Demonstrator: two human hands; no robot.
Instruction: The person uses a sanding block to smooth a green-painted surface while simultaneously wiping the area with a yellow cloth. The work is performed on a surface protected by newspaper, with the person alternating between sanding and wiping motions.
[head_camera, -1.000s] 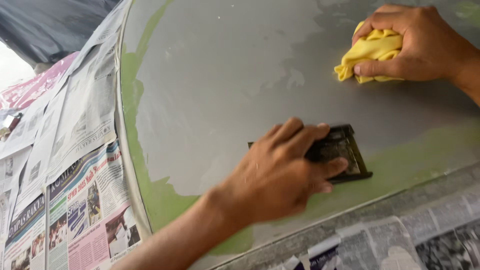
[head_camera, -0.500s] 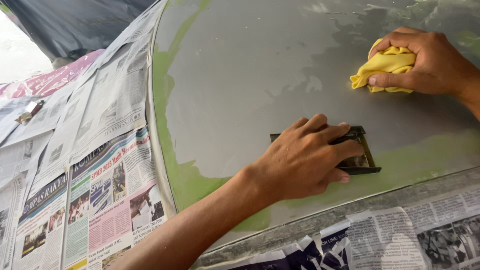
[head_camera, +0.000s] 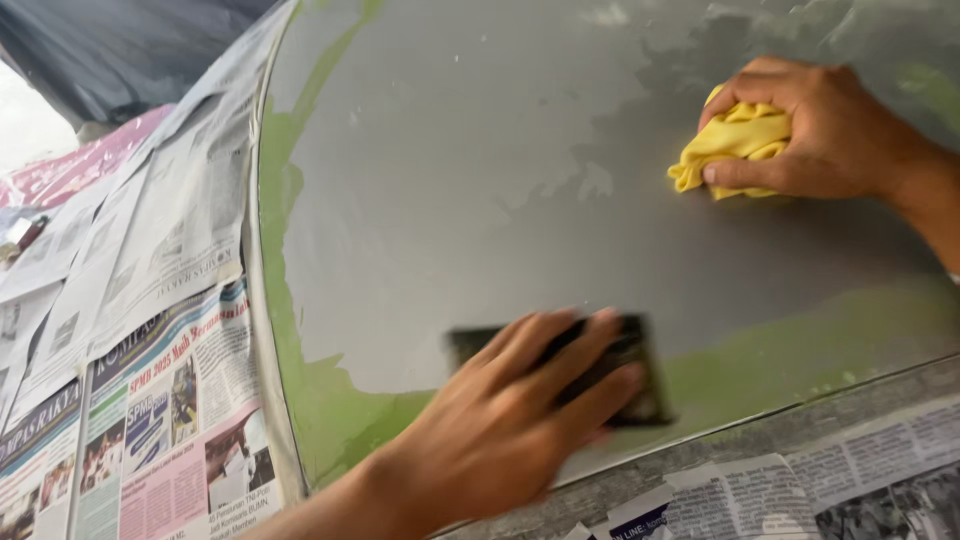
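On the grey primed panel (head_camera: 480, 180), our left hand (head_camera: 500, 430) pressed fingers onto a black sanding block (head_camera: 640, 385), our right hand (head_camera: 820, 130) clamped a crumpled yellow cloth (head_camera: 735, 145); uneven pressure could have gouged the primer.

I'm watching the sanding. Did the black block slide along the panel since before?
Yes. The black block under the left hand slid left, toward the panel's newspaper-covered edge, away from the yellow cloth.

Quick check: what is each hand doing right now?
Left hand: flat, fingers pressing a dark sanding block onto the grey panel.
Right hand: closed on a yellow cloth.
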